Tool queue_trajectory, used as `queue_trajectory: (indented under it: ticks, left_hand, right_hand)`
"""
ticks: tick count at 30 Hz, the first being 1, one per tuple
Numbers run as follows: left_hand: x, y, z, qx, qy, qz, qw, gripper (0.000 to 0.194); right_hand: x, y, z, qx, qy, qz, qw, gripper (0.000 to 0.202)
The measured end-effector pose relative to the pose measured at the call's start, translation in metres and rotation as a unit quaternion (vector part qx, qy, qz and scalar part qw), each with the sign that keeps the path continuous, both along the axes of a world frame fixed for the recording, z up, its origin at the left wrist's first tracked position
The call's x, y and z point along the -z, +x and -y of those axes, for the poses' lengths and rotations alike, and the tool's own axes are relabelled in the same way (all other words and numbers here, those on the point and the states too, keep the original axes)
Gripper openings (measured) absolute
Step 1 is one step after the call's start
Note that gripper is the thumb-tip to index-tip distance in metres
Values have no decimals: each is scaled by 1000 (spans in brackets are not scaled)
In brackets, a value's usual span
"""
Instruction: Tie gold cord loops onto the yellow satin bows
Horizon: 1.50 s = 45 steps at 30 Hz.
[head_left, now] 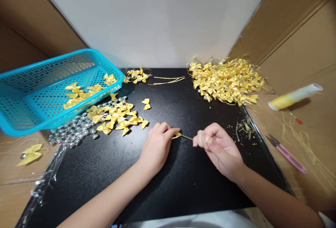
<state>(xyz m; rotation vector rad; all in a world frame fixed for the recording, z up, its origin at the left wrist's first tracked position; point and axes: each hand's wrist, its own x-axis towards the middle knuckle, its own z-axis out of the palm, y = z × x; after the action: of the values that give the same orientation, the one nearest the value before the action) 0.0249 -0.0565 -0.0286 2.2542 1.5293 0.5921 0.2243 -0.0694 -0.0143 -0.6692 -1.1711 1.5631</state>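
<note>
Black tabletop [105, 172], where both hands hold gold cord [187, 137] taut.

Glossy beads [76, 130], satiny bows [144, 124]

Left of the fingers [172, 130], the beads looked metallic, the bows like cloth, the basket [52, 120] smooth plastic. Beneath the fingers, the tabletop [162, 105] looked finely grained; to their right stood matt cardboard [301, 35].

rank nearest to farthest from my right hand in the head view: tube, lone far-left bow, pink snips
1. Pink snips, just right of the right hand
2. Tube, right, farther back
3. Lone bow, far left
</note>
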Motion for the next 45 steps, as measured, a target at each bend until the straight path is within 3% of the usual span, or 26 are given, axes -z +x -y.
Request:
queue_trajectory:
  ticks: [6,11,15,18,23,26,29,39,41,45]
  left_hand:
    - [-5,1,-1,3,0,3,1000,30]
    - [-11,2,-4,-36,-21,116,992,26]
    - [-13,3,-5,-102,-70,240,963,22]
    - [-12,4,-5,-156,-170,384,894,21]
    - [-14,1,-11,-197,-324,600,704,29]
    - [-16,-2,-13,-182,-376,628,656,28]
    - [-17,-4,-12,-174,-398,606,666,25]
    - [-15,-10,-12,-123,-399,526,741,21]
    - [-15,-10,-12,-107,-407,522,742,21]
    - [-17,-9,-10,-76,-430,542,718,19]
  right_hand:
    - [-3,1,-3,18,-17,3,1000,13]
    - [-5,1,4,26,-14,17,999,15]
    - [-3,-5,17,-64,11,35,997,16]
    - [0,-12,19,-125,-30,17,992,20]
    - [3,-15,-4,-87,-156,-64,982,25]
    - [0,-9,-21,-37,-202,-76,976,25]
    - [-3,-3,-31,0,-209,-84,974,24]
    - [-6,4,-35,27,-173,-54,983,24]
    - [-5,5,-37,22,-178,-46,983,25]
    - [-2,4,-40,2,-214,-35,976,27]
